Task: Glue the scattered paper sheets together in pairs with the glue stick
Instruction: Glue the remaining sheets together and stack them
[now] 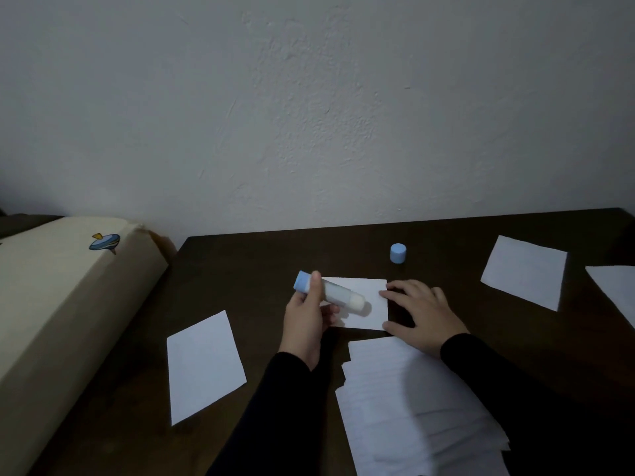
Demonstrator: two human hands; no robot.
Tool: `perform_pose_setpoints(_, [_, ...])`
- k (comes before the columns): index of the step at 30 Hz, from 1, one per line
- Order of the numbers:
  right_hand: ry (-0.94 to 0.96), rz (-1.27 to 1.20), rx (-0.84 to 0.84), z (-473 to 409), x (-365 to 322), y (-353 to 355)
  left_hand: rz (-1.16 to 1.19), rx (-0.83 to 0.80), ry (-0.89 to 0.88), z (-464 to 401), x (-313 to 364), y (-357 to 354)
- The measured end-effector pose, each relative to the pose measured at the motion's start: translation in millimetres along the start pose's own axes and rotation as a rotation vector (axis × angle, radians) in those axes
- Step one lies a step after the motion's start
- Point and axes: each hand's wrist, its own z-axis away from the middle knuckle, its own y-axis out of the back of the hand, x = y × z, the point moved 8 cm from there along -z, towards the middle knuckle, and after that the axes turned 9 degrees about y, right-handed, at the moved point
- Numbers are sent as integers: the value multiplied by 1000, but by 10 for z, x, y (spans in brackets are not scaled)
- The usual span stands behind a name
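At centre frame the left hand (307, 321) grips the glue stick (330, 294) round its barrel, blue base up-left, bare white tip lying on the small sheet (364, 305) on the dark table (254, 266). The right hand (421, 312) lies flat with fingers spread, pressing that sheet's right edge. The blue cap (398, 253) stands upright above it, apart. Loose sheets lie lower left (204, 365) and upper right (525, 271); a stack (412, 407) sits under the right sleeve. No writing is readable — only a spinning-top picture (104, 242) on the cream cushion (62, 304) at left.
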Motion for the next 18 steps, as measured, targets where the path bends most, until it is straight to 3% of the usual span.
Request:
perform_pose_setpoints(5, [17,-6,-5,10,-22,-4,46,-48,48,-37,-19,-150])
perform_pose_setpoints(10, [21,-23,-17,5,-16,-5,-441,36,-133,-18,48,-208])
perform_pose_setpoints(14, [14,-29,-21,3,-13,-9,-652,-1,-308,82,91,-372])
perform_pose_setpoints(18, [10,-33,-12,8,-27,19,-776,-16,-371,118,96,-478])
